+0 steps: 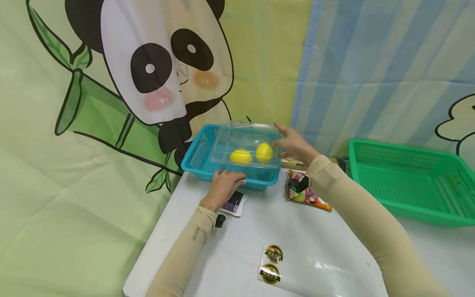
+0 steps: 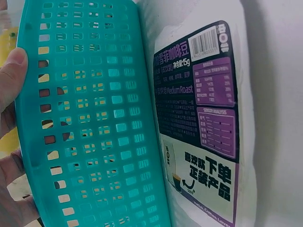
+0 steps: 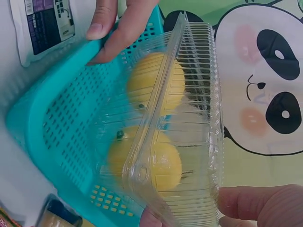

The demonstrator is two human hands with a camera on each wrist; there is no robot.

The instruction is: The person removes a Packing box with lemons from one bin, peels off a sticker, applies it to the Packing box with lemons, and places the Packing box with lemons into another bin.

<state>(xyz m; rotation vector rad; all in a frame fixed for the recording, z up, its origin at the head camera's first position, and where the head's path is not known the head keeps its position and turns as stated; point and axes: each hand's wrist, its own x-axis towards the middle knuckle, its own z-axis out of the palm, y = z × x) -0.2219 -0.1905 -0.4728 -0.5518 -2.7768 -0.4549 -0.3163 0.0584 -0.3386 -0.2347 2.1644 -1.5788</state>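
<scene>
A clear plastic clamshell box with two yellow lemons showing through it is tilted over the blue perforated basket. My right hand grips the box by its right end; in the right wrist view the thumb presses one side of it. At the basket's front rim, my left hand pinches the edge, with the thumb on the rim and fingers reaching inside. A white and purple coffee sachet lies flat beside the basket, below the left hand.
A colourful snack packet lies right of the blue basket. Farther right stands a green perforated basket. A clear sheet with two round black and gold stickers lies toward the table's front. A printed panda curtain hangs close behind.
</scene>
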